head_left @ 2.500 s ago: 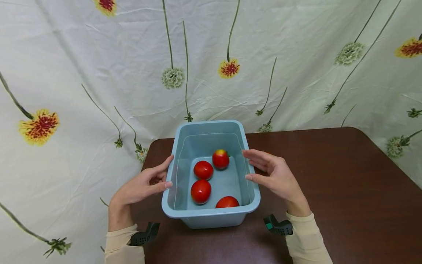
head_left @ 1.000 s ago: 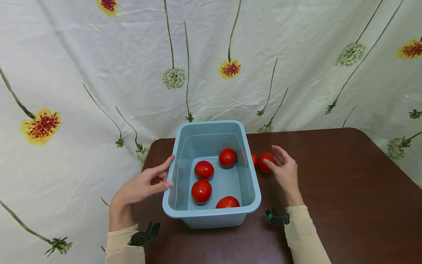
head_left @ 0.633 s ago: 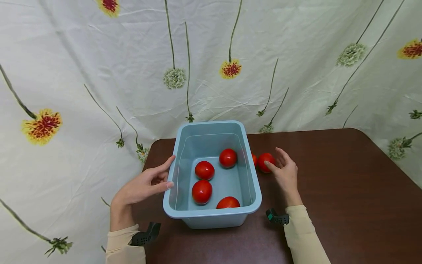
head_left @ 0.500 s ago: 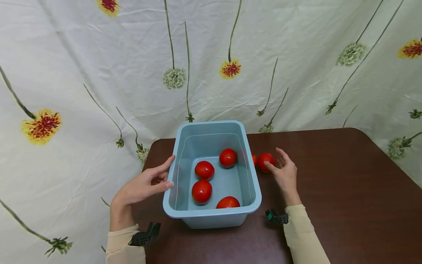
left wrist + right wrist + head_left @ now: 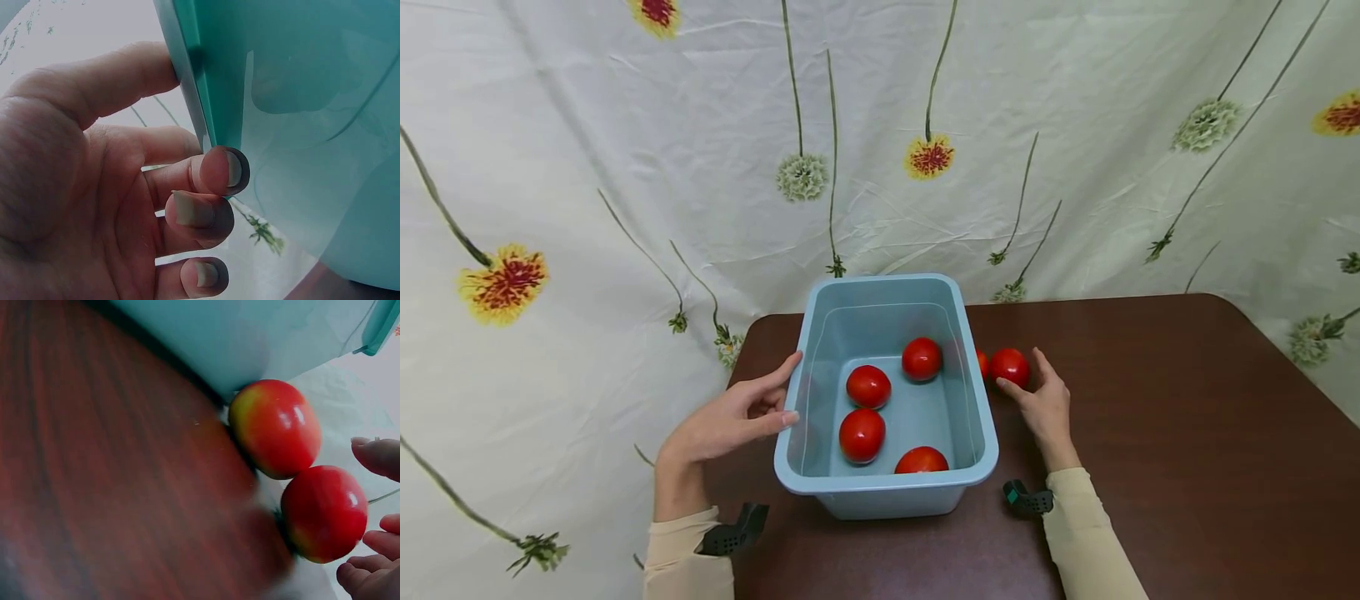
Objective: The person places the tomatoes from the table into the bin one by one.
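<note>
Six tomatoes show in all: four inside a single blue tub (image 5: pixel 880 484) and two on the brown table (image 5: pixel 1180 425), just beyond the tub's right wall. Of the four, the back tomato (image 5: pixel 922 359) lies toward the right, the middle tomato (image 5: pixel 868 387) and the left tomato (image 5: pixel 862 435) sit close together, and the front tomato (image 5: pixel 922 460) is partly hidden by the near rim. Outside, the outer tomato (image 5: pixel 1010 367) lies against the inner tomato (image 5: pixel 275 429) (the head view shows only a sliver of that one, since the tub wall stands in the way). The left hand (image 5: pixel 722 425) rests its thumb and index fingertip, spread apart, on the tub's left rim, its other fingers bent loosely beneath. The right hand (image 5: pixel 1047 408) has thumb and fingers spread around the outer tomato; the thumb is clear of it, though whether a fingertip touches it I cannot tell. Two sleeves (image 5: pixel 1090 529) and two black wristbands (image 5: pixel 1028 500) show, and one flowered cloth (image 5: pixel 700 125) hangs behind the table.
</note>
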Demonstrator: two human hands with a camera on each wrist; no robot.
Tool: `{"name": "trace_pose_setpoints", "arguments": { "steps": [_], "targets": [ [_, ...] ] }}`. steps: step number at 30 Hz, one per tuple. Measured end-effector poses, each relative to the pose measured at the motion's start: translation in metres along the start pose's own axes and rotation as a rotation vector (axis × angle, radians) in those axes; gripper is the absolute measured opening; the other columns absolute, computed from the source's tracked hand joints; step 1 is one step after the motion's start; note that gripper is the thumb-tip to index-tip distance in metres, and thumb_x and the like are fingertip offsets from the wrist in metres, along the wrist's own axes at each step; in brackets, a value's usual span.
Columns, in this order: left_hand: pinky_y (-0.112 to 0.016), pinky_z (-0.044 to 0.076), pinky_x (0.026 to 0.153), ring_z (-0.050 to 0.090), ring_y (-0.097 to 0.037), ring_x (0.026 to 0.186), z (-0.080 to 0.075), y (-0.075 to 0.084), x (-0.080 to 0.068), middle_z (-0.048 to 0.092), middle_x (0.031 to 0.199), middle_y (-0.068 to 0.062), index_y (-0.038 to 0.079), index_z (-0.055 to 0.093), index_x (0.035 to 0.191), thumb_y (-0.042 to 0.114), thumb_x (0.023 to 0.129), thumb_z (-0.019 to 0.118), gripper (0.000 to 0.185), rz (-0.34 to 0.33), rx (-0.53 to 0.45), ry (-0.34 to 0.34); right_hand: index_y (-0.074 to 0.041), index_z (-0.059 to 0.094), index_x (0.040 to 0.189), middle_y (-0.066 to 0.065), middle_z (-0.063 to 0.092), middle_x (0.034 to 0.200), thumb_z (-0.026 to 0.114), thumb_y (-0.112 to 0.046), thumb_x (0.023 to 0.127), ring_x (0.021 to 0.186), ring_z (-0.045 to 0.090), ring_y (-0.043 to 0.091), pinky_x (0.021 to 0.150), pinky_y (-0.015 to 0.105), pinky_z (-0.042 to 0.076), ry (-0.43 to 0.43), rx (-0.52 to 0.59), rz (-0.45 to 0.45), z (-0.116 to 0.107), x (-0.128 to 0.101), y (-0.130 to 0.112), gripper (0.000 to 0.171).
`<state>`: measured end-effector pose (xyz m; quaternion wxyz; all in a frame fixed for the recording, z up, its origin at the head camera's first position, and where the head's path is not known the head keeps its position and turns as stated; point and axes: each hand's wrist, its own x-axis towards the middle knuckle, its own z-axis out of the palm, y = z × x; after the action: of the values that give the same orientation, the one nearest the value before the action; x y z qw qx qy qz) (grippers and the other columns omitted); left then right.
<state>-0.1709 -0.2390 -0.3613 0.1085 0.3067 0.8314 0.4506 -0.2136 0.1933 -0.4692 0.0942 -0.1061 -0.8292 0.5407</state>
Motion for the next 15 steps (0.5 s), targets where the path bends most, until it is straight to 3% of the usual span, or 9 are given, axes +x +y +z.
{"name": "trace_pose_setpoints", "arguments": {
  "steps": [15],
  "targets": [
    [-0.029,0.047,0.063,0.056,-0.013,0.068,0.0011,0.0015,-0.0004,0.057,0.076,-0.003,0.013,0.020,0.156,0.015,0.093,0.062,0.076,-0.007,0.002,0.008,-0.006,0.032,0.151,0.019,0.034,0.155,0.072,-0.016,0.087,0.141,0.036,0.040,0.112,0.055,0.032,0.025,-0.043,0.014,0.0083,-0.0013,0.0062,0.076]
  ]
}}
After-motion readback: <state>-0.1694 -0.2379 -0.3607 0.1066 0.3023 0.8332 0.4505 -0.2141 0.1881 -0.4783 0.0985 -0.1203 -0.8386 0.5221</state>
